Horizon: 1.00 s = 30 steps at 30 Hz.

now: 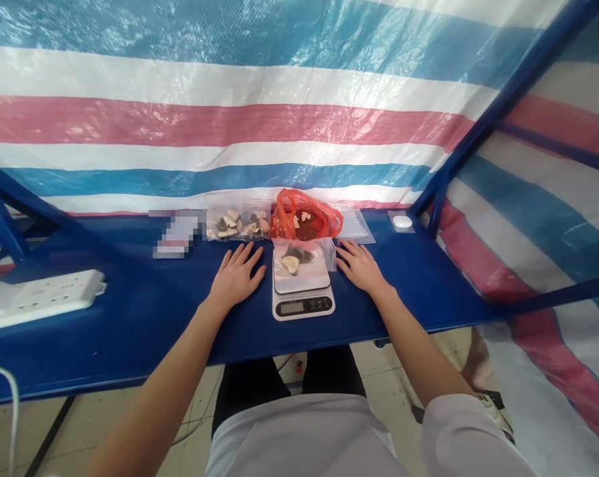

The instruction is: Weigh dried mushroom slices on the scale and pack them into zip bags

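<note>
A small white digital scale (pixel 303 304) sits on the blue table (pixel 145 318) in front of me. On its platform lies a clear plastic bag (pixel 299 260) holding a few pale and dark pieces. My left hand (pixel 237 275) rests flat on the table just left of the scale, fingers spread, holding nothing. My right hand (pixel 360 265) lies flat on the table just right of the scale, fingers stretched out and empty.
Behind the scale stand an orange plastic bag (pixel 307 218) with dark and pale pieces, clear bags of pieces (pixel 234 224) and empty clear bags (pixel 355 225). A white round object (pixel 402 222) lies at the back right. A white power strip (pixel 44 295) lies at the left.
</note>
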Available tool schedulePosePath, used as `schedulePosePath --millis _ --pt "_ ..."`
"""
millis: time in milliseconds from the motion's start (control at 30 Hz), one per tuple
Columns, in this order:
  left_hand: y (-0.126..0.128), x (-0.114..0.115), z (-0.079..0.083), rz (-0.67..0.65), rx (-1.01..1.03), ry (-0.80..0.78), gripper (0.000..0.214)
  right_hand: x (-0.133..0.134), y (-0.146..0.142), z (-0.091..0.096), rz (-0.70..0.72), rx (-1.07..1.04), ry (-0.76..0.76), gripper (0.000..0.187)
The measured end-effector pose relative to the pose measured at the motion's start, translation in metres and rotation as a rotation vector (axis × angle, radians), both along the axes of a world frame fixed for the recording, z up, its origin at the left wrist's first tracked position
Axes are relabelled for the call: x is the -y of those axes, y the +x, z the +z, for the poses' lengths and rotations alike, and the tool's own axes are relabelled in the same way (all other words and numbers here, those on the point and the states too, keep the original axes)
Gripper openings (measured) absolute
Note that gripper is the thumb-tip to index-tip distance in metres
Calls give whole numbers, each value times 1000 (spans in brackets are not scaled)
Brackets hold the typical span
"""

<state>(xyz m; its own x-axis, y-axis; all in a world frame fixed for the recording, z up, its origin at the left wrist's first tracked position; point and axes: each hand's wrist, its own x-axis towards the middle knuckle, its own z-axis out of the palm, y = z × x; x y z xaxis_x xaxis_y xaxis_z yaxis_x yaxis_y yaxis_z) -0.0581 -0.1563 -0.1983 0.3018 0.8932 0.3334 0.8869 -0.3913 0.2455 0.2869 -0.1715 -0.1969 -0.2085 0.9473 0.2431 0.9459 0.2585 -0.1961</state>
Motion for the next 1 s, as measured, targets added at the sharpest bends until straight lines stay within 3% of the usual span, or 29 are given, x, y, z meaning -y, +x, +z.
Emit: schedulePosePath --millis 367,667,1000 --pt "1 1 0 10 -44 -33 55 1 -1 1 -22 -2 -37 48" --pt "9 7 15 63 -225 -103 58 0 -1 1 -29 12 -35 47" --pt "9 6 13 64 -208 -87 56 1 -1 2 -23 16 -36 47"
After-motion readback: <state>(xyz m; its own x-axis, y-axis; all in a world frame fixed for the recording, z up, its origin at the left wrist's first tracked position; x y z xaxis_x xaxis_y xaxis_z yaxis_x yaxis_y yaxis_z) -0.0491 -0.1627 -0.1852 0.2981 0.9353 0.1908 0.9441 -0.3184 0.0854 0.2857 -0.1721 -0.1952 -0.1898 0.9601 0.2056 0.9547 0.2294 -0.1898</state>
